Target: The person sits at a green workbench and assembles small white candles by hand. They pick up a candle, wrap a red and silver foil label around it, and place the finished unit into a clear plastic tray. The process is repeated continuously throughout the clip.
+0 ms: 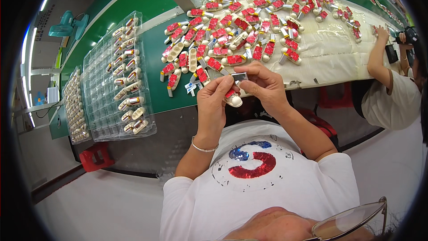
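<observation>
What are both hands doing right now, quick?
Left hand: closed, holding a red-and-white piece.
Right hand: closed, pinching a small silver rectangle; I can't tell if it's joined to the other piece.

Upper centre, red-and-cream pieces (234, 59) crowd a green table (156, 93) (a cream covering (330, 62) runs right). Mid-frame, the held piece (233, 99) is red and white; the small strip (239, 77) above looks silver-grey, perhaps. Below, a white shirt (294, 174) bears a blue-and-red curve (256, 169). Upper left, a teal fan (62, 30); lower left, a red stool (96, 157).
</observation>
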### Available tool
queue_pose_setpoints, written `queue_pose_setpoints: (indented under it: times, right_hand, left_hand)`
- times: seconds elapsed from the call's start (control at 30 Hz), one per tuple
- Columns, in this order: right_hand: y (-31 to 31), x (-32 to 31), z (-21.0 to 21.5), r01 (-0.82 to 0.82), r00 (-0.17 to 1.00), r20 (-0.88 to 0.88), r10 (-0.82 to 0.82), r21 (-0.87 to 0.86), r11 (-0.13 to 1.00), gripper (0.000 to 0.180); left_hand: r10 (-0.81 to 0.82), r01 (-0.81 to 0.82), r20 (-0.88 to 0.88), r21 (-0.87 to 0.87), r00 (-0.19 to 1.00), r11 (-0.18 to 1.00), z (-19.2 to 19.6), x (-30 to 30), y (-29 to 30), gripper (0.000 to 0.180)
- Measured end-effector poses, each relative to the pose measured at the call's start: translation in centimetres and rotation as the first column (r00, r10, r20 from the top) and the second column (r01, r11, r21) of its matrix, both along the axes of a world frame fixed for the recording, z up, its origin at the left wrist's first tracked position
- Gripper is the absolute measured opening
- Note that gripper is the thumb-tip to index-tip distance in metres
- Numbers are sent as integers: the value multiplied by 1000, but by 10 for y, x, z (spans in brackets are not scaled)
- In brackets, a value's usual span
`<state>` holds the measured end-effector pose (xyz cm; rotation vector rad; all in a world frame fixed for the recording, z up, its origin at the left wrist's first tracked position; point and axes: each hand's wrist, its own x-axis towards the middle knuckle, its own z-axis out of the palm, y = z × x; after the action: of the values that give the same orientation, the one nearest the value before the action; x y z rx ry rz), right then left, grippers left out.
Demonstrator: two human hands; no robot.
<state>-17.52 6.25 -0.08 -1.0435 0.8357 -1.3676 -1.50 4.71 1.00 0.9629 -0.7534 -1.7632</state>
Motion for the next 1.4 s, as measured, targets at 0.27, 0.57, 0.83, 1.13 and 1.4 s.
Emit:
queue_pose_setpoints:
  times: [0.27, 0.57, 0.83, 1.13, 1.4]
  right_hand:
    - [-8, 0, 16, 11, 980, 201, 4, -73, 997, 24]
    - [-21, -11, 36, 36, 882, -413, -228, -423, 905, 40]
    - [-27, -20, 48, -110, 678, -617, -399, -622, 775, 35]
    - [-25, -20, 55, -225, 601, -699, -388, -613, 757, 24]
    - [-20, -19, 52, -229, 537, -715, -447, -634, 739, 27]
  left_hand:
    - [-193, 221, -284, 70, 939, 973, 10, 1, 2, 57]
    - [-151, 142, -198, -57, 968, 988, 14, 2, 5, 44]
    - [15, -8, 30, -232, 999, 973, 8, 6, 8, 36]
    - [39, 19, 155, -358, 987, 934, 17, 13, 9, 37]
    - [0, 57, 184, -307, 983, 950, 23, 12, 7, 39]
